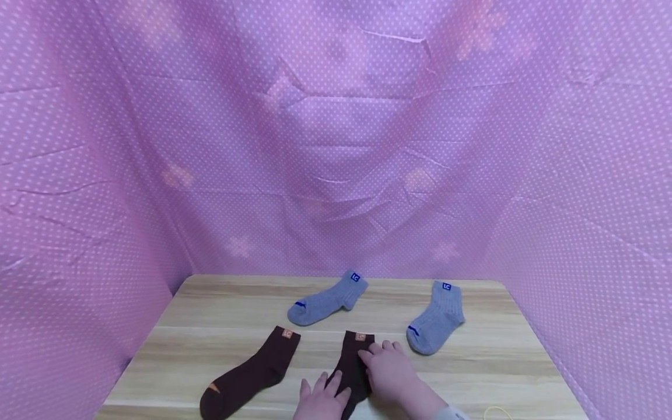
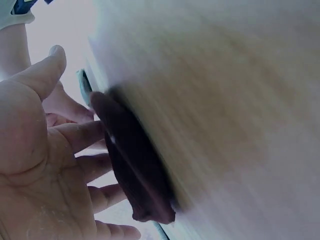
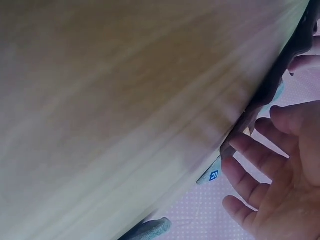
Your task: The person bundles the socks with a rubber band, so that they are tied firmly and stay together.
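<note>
On the table's near middle lies a dark brown sock (image 1: 353, 364) with an orange tag at its cuff. My left hand (image 1: 321, 401) touches its lower left side with spread fingers; in the left wrist view the fingertips of the left hand (image 2: 47, 165) meet the edge of the brown sock (image 2: 132, 155). At the cuff's right side rests my right hand (image 1: 392, 372), its fingers on the fabric. The right wrist view shows the right hand (image 3: 275, 170) with loosely bent fingers at the sock's edge. The toe end is partly hidden behind the left hand.
Another brown sock (image 1: 252, 376) lies to the left, toe toward the near edge. Farther back are two grey socks with blue tags, a left grey sock (image 1: 328, 300) and a right grey sock (image 1: 437, 319). A thin yellow loop (image 1: 497, 408) sits at the near right. Pink dotted cloth (image 1: 336, 146) surrounds the wooden table (image 1: 488, 373).
</note>
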